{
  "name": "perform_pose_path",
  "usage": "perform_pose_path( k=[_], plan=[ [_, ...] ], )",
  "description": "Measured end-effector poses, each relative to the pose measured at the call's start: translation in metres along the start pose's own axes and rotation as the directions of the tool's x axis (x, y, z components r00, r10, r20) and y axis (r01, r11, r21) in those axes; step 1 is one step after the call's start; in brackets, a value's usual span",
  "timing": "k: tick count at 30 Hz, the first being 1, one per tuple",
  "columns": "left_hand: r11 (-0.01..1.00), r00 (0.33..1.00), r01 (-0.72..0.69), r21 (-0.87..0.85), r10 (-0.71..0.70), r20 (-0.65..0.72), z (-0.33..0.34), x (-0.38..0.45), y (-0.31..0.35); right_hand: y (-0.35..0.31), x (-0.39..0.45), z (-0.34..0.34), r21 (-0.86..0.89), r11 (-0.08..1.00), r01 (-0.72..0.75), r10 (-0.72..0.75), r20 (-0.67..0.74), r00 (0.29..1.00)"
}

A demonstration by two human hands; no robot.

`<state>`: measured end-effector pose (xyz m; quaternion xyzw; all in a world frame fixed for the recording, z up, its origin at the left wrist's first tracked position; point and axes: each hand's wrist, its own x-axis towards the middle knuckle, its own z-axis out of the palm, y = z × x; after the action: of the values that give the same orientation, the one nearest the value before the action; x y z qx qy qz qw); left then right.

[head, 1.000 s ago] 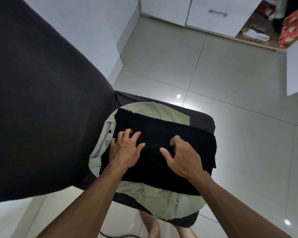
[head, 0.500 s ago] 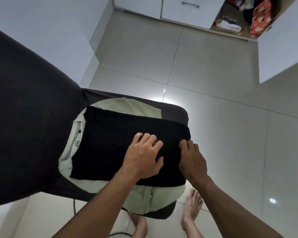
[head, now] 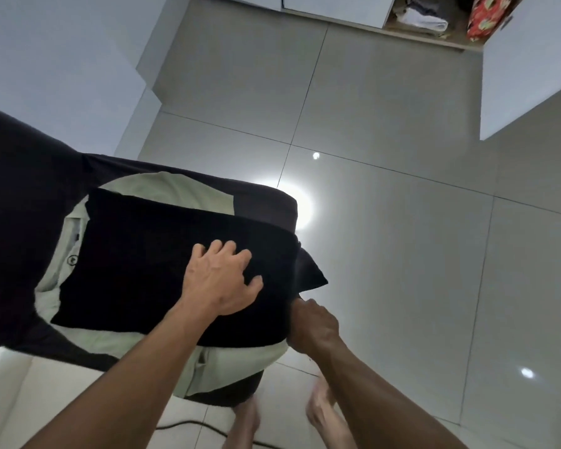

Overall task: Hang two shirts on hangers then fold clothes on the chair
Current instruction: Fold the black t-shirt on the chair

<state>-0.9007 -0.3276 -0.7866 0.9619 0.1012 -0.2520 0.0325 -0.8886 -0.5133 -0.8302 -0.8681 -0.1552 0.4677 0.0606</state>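
Left hand (head: 222,280) flat, fingers spread, pressing the black garment (head: 162,267) on the chair (head: 266,202) — right hand (head: 314,325) grasps its right edge, corner lifted off the seat.

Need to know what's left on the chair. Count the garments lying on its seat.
2. A black garment on top, pressed by the left hand and gripped at its edge by the right hand; a pale green shirt beneath. More may be hidden underneath.

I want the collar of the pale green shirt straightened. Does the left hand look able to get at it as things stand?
Probably yes. The left hand lies flat on the black garment, holding nothing, and the collar shows uncovered beside that garment's edge.
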Motion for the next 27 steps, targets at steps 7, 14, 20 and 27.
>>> perform_pose_path(
  k=[7,14,20,27],
  plan=[
    [0.999,0.999,0.034,0.009,-0.034,-0.028,0.007,-0.012,0.016,-0.004,0.012,-0.021,0.07,0.982,0.174,-0.15,-0.266,0.952],
    [0.991,0.992,0.109,-0.076,-0.113,-0.056,0.012,-0.014,0.025,-0.001,0.032,-0.035,-0.003,0.986,0.169,-0.169,-0.018,0.985],
    [0.954,0.954,0.25,-0.165,-0.272,-0.123,0.019,-0.018,0.042,0.004,0.048,-0.066,-0.147,0.926,0.348,-0.352,0.0,0.936],
    [0.784,0.788,0.574,-0.237,-0.607,-0.1,0.043,-0.024,0.109,-0.002,0.074,-0.122,-0.111,0.874,0.473,-0.481,-0.074,0.873]
  ],
)
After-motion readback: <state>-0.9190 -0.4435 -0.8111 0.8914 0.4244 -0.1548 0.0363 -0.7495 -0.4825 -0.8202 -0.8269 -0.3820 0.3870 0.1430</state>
